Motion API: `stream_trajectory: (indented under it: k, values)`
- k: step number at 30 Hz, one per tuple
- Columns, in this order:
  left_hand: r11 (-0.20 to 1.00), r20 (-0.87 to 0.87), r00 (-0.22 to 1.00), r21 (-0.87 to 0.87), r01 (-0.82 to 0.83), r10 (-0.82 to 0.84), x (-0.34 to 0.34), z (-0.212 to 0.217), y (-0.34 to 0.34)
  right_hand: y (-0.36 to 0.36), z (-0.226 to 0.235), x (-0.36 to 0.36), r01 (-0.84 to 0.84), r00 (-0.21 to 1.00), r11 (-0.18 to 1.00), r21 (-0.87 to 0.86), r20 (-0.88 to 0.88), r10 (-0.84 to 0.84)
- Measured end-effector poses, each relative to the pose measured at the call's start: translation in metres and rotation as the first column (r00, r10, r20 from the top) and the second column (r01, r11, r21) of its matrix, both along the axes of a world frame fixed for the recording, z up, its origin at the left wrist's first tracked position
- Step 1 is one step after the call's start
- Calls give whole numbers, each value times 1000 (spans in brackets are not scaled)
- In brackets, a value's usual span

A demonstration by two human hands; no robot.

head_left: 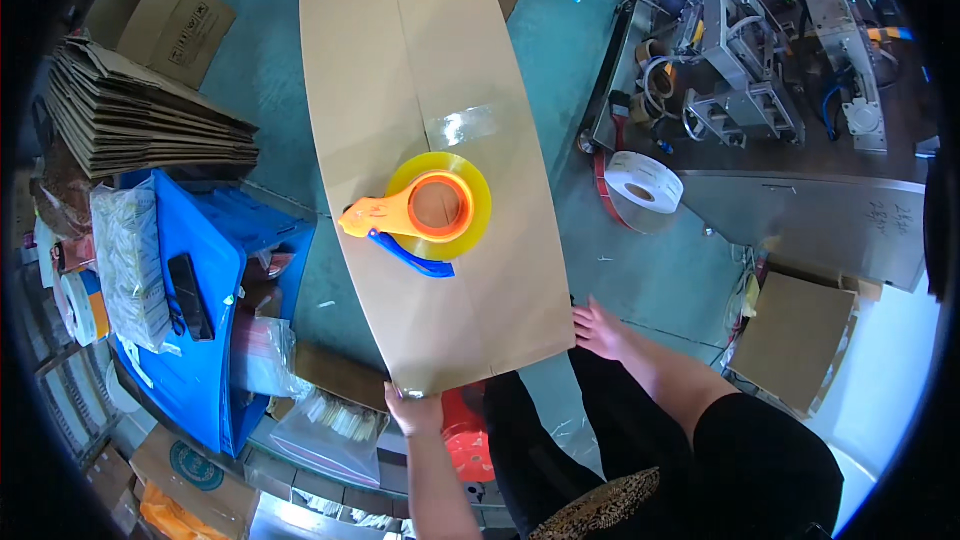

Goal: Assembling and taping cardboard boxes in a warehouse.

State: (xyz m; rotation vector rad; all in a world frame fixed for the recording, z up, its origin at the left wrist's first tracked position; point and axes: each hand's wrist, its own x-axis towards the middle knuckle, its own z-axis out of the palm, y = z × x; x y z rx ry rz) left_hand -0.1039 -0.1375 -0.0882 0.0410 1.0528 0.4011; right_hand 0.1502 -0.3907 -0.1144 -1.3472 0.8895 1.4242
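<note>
Left hand (pixel 412 412) touches box's (pixel 512 240) near-left corner, right hand (pixel 600 330) its near-right, can't tell if gripping; box runs lengthwise away from both

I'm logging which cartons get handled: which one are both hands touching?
The large carton bearing the orange tape dispenser; the left hand and right hand are at its near corners. The upper-left carton and lower-left carton are untouched.
</note>
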Motion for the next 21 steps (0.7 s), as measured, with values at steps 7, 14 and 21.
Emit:
stream_trajectory:
  k: [7,14,21]
  values:
    - [911,-157,899,130,-393,410,40,-17,-5,31,-82,-49,326,930,904,277,-265,-254]
    - [924,-169,911,138,-356,377,17,-11,39,66,-100,-177,443,876,821,359,-368,-312]
    - [938,-355,878,249,-241,320,-108,13,156,166,62,-224,16,666,999,36,-746,16]
